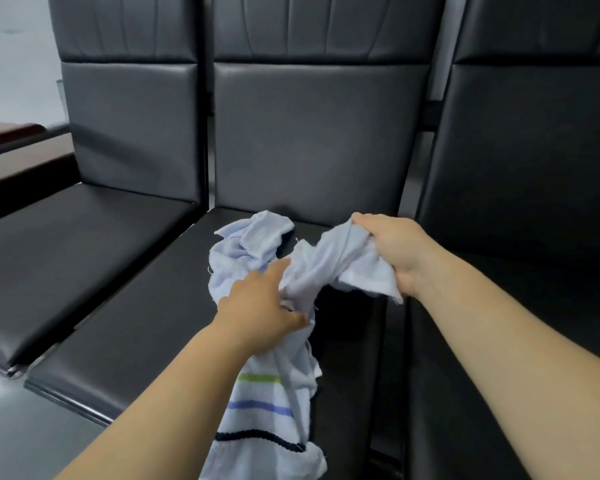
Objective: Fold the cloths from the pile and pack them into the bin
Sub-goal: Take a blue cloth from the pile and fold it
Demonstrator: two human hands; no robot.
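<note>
Lower centre: a striped cloth [264, 410] hangs limp below the left hand [257, 306], whose thumb and fingers pinch bunched fabric. Centre: a pale cloth [319, 268], twisted ropelike, spans to the right hand [395, 251], whose fingers curl round its end. Whether it is one piece with the striped cloth cannot be told. Behind, centre: the pile [246, 247] lies crumpled on a black seat [136, 323]; backrests [312, 133] fill the upper frame. No bin in view. Judged light, soft and shapeless, with little slip: best taken by two corners of one hem and shaken flat.
</note>
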